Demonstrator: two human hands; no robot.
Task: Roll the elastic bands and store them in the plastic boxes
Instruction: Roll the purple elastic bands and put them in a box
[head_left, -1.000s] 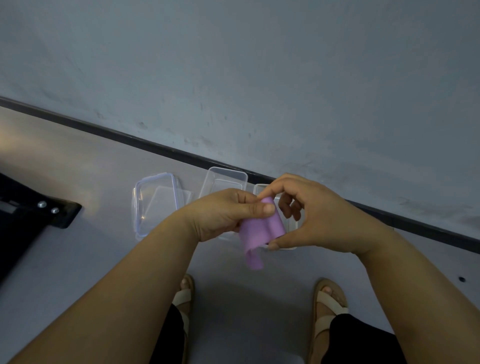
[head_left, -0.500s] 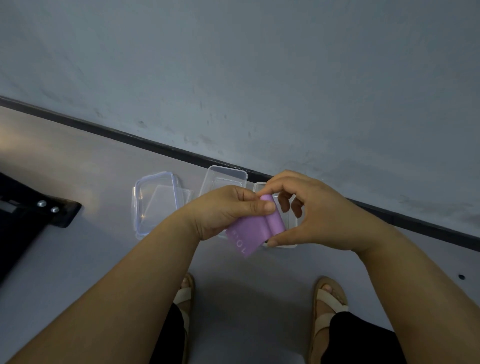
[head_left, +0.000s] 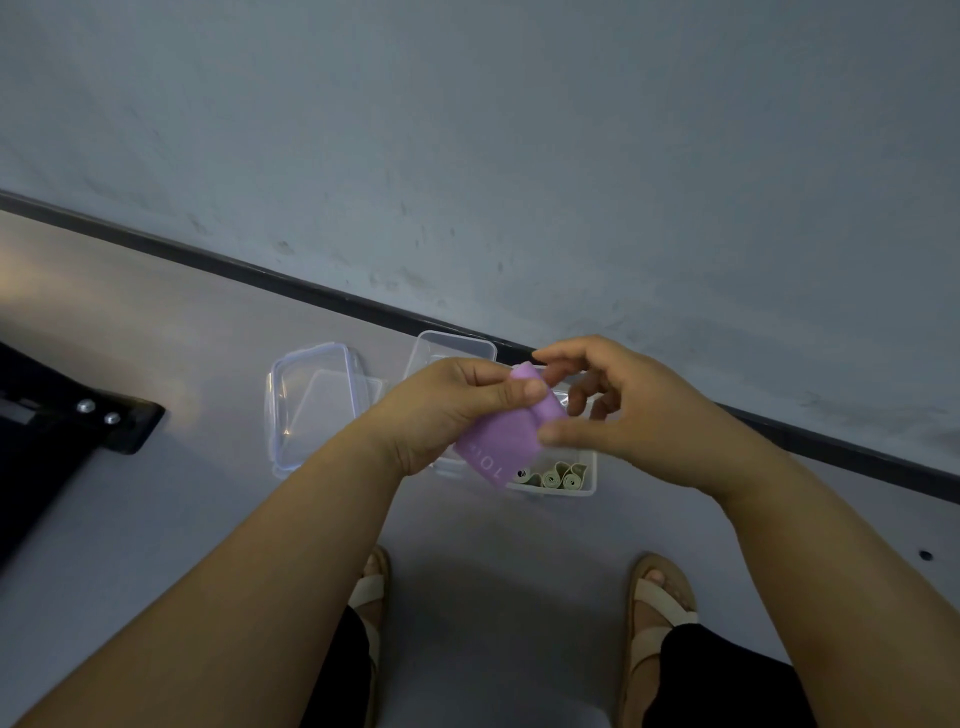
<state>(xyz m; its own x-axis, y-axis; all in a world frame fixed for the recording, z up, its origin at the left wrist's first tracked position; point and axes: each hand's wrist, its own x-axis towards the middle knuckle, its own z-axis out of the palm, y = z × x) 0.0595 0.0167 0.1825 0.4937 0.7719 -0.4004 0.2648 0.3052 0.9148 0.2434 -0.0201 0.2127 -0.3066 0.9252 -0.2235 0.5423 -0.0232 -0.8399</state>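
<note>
We hold the purple elastic band (head_left: 501, 446) in the air, just above the plastic box (head_left: 589, 480) on the floor (head_left: 156, 519). Our left hand (head_left: 457, 410) grips its half-rolled part. Our right hand (head_left: 639, 415) pinches the rolled end between thumb and forefinger (the other fingers are curled, touching nothing). Green rolled bands (head_left: 558, 475) lie in this box.

The pale grey floor (head_left: 156, 338) carries a clear rectangular plastic lid with a bluish rim (head_left: 311, 400). Near it to the right stand an empty clear plastic box (head_left: 452, 345) and a second clear plastic box (head_left: 571, 488) holding rolled pale green bands (head_left: 558, 475). A black metal plate (head_left: 119, 421) lies at left.
</note>
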